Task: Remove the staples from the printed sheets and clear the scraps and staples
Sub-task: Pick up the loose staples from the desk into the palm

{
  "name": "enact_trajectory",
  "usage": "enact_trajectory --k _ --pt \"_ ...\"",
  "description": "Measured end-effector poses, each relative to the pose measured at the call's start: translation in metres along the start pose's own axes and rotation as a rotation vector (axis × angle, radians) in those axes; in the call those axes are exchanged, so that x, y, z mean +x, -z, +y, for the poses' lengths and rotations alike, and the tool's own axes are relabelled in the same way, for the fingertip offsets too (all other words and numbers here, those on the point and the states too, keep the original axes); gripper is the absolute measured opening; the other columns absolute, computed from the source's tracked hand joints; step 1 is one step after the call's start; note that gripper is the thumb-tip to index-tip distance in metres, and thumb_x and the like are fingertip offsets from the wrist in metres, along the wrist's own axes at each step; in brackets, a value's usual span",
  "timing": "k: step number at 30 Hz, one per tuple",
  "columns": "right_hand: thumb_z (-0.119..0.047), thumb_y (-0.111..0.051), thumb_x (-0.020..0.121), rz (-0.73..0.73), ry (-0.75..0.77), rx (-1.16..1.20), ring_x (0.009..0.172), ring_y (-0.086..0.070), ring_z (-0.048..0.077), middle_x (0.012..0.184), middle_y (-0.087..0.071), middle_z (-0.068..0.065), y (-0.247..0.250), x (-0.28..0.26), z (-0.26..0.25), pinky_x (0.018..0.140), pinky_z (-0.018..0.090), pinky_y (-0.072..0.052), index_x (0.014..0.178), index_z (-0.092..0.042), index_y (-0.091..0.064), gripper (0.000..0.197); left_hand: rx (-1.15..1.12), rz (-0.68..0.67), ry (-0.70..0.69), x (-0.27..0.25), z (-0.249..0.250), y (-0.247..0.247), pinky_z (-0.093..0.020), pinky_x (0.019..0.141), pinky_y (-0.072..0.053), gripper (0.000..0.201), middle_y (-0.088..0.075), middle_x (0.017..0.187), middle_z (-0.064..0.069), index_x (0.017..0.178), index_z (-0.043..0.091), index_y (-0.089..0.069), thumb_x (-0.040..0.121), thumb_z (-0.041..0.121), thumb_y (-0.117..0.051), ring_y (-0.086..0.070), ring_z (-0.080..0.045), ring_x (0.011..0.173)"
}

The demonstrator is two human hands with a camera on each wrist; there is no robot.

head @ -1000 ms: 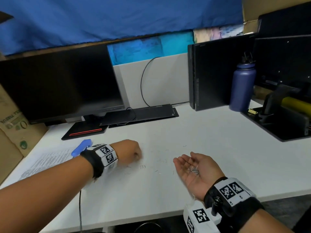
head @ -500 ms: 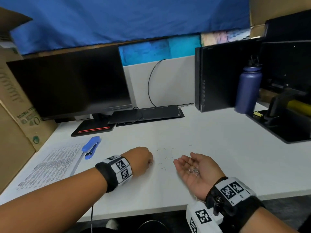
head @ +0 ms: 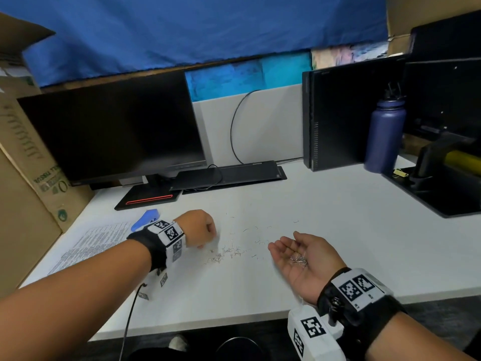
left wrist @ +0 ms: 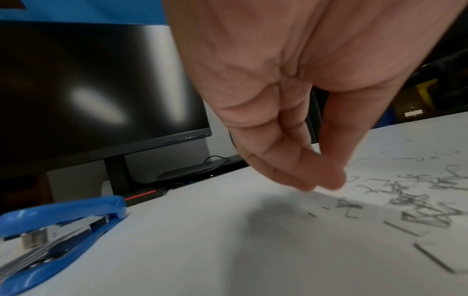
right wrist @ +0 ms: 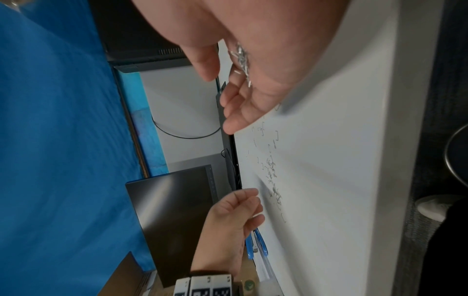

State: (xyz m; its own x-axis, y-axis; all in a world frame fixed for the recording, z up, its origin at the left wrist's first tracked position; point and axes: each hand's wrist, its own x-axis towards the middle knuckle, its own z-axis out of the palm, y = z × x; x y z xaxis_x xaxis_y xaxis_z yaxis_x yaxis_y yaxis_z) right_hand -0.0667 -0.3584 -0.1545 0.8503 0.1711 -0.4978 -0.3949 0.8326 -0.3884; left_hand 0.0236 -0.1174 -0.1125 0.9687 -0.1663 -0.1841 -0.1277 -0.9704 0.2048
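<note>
1. The left hand [head: 198,227] hovered low over the white desk [head: 338,230], knuckles up, its fingers [left wrist: 303,172] bunched together and pointing down with the thumb pressed against the fingertips. Whether a staple was pinched between them could not be told from any view.
2. Its fingertips sat just beside the left end of a tangle of loose staples [head: 226,254] scattered on the desk between the two hands; a few stray ones lay farther back and to the right.
3. The right hand [head: 302,259] rested palm up near the front edge of the desk, fingers relaxed and slightly cupped, not clenched.
4. A small heap of collected staples [head: 298,259] lay in that palm; the right wrist view showed them [right wrist: 241,58] as a silvery cluster at the base of the fingers.
5. The printed sheets [head: 88,246] lay flat at the left side of the desk, partly behind the left forearm.
6. A blue stapler [head: 144,219] sat at the far corner of the sheets, just behind the left wrist band; the left wrist view showed it [left wrist: 58,230] lying apart from the fingertips.
7. Behind stood a dark monitor [head: 112,131], a black computer tower [head: 335,113] and a navy water bottle [head: 384,134] beside it.
</note>
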Motion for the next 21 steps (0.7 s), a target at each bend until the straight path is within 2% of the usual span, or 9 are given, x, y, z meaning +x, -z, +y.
enact_trajectory --k 2,4,5,8,10,13,17,19,21 --pt "-0.017 -0.055 0.096 -0.001 0.001 0.0 0.085 -0.066 0.035 0.089 -0.061 0.018 0.001 0.001 0.0 0.066 0.043 -0.061 0.093 0.004 -0.06 0.022 0.0 -0.094 0.042 -0.006 -0.005 0.001 -0.025 0.077 -0.059 0.017 -0.076 0.081 0.002 0.097 0.018 -0.072 0.084 0.021 -0.061 -0.068 -0.007 0.063" --pt "-0.017 -0.055 0.096 0.001 -0.003 -0.005 0.086 -0.066 0.035 0.088 -0.061 0.018 0.002 0.002 0.001 0.065 0.042 -0.062 0.092 0.004 -0.06 0.022 0.0 -0.162 0.03 -0.015 -0.002 -0.005 -0.024 0.079 -0.058 0.024 -0.073 0.077 0.007 0.103 0.026 -0.07 0.08 0.031 -0.069 -0.067 -0.007 0.066" --pt "-0.017 -0.055 0.096 0.003 -0.005 -0.01 0.087 -0.065 0.035 0.088 -0.061 0.018 0.003 0.003 0.002 0.065 0.042 -0.062 0.092 0.004 -0.06 0.022 0.017 -0.169 0.0 -0.018 0.001 -0.011 -0.022 0.081 -0.056 0.029 -0.073 0.082 0.008 0.107 0.03 -0.068 0.079 0.035 -0.071 -0.067 -0.005 0.07" --pt "-0.017 -0.055 0.095 0.006 -0.007 -0.02 0.088 -0.065 0.035 0.087 -0.061 0.019 0.002 0.004 0.004 0.066 0.043 -0.061 0.091 0.005 -0.06 0.023 0.119 -0.089 -0.152 -0.024 0.014 -0.03 -0.017 0.084 -0.045 0.021 -0.07 0.105 0.011 0.104 0.027 -0.071 0.085 0.024 -0.064 -0.061 -0.006 0.091" --pt "-0.017 -0.055 0.096 0.008 -0.007 -0.026 0.086 -0.065 0.035 0.086 -0.061 0.019 0.002 0.004 0.005 0.067 0.044 -0.061 0.09 0.005 -0.06 0.023 0.187 -0.044 -0.21 -0.025 0.021 -0.039 -0.019 0.08 -0.046 0.018 -0.068 0.097 0.011 0.094 0.023 -0.071 0.087 0.014 -0.056 -0.06 -0.01 0.091" --pt "-0.017 -0.054 0.096 0.01 -0.005 -0.029 0.085 -0.065 0.035 0.086 -0.061 0.018 0.002 0.002 0.006 0.066 0.043 -0.061 0.09 0.005 -0.06 0.024 0.274 -0.052 -0.196 -0.025 0.031 -0.041 -0.026 0.075 -0.049 0.019 -0.067 0.096 0.004 0.088 0.02 -0.066 0.085 0.009 -0.05 -0.061 -0.017 0.091" --pt "-0.018 -0.055 0.095 0.003 -0.011 -0.029 0.085 -0.065 0.035 0.088 -0.061 0.019 0.001 0.0 0.007 0.068 0.045 -0.061 0.093 0.005 -0.06 0.024 0.384 -0.058 -0.157 -0.026 0.039 -0.033 -0.029 0.074 -0.049 0.022 -0.067 0.105 -0.005 0.101 0.009 -0.064 0.087 0.014 -0.047 -0.063 -0.024 0.097" --pt "-0.018 -0.056 0.095 0.0 -0.016 -0.026 0.087 -0.065 0.036 0.091 -0.061 0.02 0.0 0.0 0.007 0.068 0.046 -0.06 0.095 0.005 -0.06 0.024 0.347 -0.026 -0.129 -0.026 0.042 -0.025 -0.028 0.074 -0.051 0.021 -0.066 0.104 -0.003 0.101 0.01 -0.065 0.085 0.012 -0.051 -0.063 -0.022 0.096" --pt "-0.019 -0.055 0.096 -0.002 -0.027 -0.021 0.088 -0.065 0.036 0.092 -0.061 0.02 0.0 -0.001 0.008 0.067 0.047 -0.06 0.095 0.006 -0.06 0.026 0.184 0.029 -0.112 -0.027 0.045 -0.013 -0.025 0.073 -0.053 0.015 -0.067 0.097 0.003 0.093 0.014 -0.067 0.081 0.014 -0.06 -0.063 -0.015 0.089"
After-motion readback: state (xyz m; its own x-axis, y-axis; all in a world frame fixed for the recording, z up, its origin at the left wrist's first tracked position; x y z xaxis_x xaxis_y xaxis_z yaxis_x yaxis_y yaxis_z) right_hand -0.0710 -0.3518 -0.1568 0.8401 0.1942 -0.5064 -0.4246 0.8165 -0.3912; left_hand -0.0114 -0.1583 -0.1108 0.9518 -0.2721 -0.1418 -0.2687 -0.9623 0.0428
